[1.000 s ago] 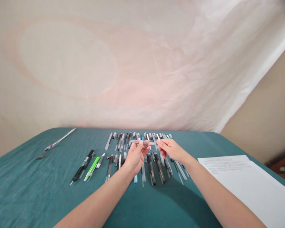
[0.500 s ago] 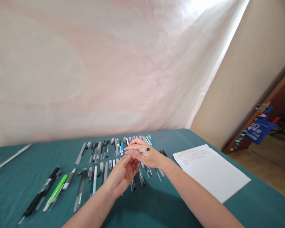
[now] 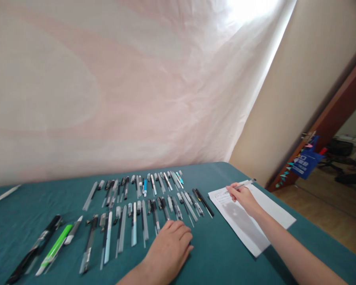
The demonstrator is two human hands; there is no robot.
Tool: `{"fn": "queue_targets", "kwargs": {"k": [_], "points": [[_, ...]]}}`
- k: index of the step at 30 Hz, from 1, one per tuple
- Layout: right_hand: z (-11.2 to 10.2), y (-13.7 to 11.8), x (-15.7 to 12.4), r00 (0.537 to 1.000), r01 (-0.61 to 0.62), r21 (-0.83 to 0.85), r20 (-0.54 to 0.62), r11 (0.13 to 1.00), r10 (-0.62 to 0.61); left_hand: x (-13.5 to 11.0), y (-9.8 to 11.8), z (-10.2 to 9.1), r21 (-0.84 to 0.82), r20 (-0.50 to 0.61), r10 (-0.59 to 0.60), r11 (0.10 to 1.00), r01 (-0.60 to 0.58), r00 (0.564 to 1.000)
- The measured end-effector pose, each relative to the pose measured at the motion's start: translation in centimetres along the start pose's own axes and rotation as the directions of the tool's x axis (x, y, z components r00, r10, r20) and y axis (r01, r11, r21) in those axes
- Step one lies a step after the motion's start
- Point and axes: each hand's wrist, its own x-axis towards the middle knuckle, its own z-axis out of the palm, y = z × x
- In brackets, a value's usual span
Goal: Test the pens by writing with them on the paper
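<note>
My right hand (image 3: pixel 241 196) is closed around a clear pen (image 3: pixel 245 183) with a dark end. It holds the pen in a writing grip over the upper left part of a white paper sheet (image 3: pixel 243 225) bearing lines of writing. My left hand (image 3: pixel 170 247) rests palm down on the green tabletop with its fingers curled in; anything under them is hidden. Just beyond the left hand lie rows of pens with parts apart: clear barrels (image 3: pixel 122 229), dark refills and caps. A blue pen part (image 3: pixel 145 187) lies in the far row.
A green pen (image 3: pixel 57 245), a grey-white pen part (image 3: pixel 74 229) and a long black pen (image 3: pixel 32 253) lie at the left. A white strip (image 3: pixel 2 196) is at the far left. A pale curtain (image 3: pixel 136 99) hangs behind the table; a brown door (image 3: pixel 323 118) stands at the right.
My hands were together over the pens and have parted. The right hand has moved right to the paper with the pen; the left has come down onto the table. The view has shifted slightly right.
</note>
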Motion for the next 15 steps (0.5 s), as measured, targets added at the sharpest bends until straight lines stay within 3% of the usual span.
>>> {"fn": "queue_targets", "kwargs": {"k": [5,11,15], "points": [[-1.7,2.5,-0.9,1.000,-0.010,-0.051,0.009,0.999,0.010,0.0,-0.3,0.4,0.109,0.094,0.003,0.994,-0.013,0.996],[-2.1,3.3,-1.5,0.996,0.060,-0.180,0.083,0.982,-0.046,0.0,-0.3,0.5,0.132,0.124,-0.012,0.991,-0.004,0.992],[-2.0,4.0,-1.4,0.997,0.066,-0.175,0.046,0.982,-0.059,0.0,-0.2,0.4,0.147,0.185,-0.028,0.989,0.001,0.982]]}}
